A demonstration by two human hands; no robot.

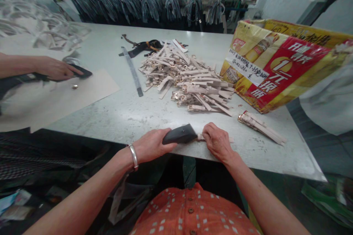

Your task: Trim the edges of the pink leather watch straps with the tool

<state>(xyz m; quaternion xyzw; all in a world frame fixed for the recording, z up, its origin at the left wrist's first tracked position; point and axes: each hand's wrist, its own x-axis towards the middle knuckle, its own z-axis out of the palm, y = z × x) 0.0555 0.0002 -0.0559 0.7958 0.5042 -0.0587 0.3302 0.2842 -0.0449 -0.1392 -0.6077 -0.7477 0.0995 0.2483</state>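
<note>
My hands work a black tool against a pale belt strap at the table's near edge.

My left hand (151, 146) wraps closed around the black tool (179, 134), its end against the pale belt strap (229, 140). My right hand (217, 142) presses down, fingers curled over the strap, just beside the tool. Ahead of my hands, a pile of buckled straps (193, 80) lies on the table (116, 117); a smaller bundle of straps (260, 127) sits beyond my right hand, near a red-and-yellow cardboard box (278, 66). Far left, a co-worker's hand (53, 68) rests on a black piece (81, 71).
</note>
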